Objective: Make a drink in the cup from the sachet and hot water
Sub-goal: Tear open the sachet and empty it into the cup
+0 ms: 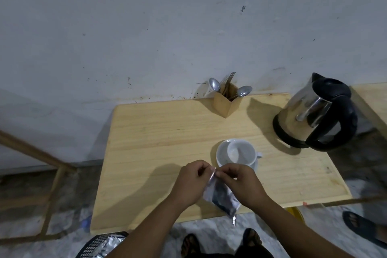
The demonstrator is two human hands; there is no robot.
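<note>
A silver and dark sachet (222, 197) hangs between my hands above the near part of the wooden table (159, 136). My left hand (190, 182) and my right hand (243, 184) both pinch its top edge, fingertips close together. Just beyond my hands a white cup (240, 151) stands on a white saucer (221, 153); the cup looks empty. A steel kettle (314, 115) with a black handle and base sits at the right rear of the table.
A wooden holder (227, 102) with spoons and forks stands at the wall. A black basket (98, 245) with silver wrappers sits on the floor at lower left. A wooden frame (52, 174) is on the left. Another person's sandalled foot (360, 224) is at right.
</note>
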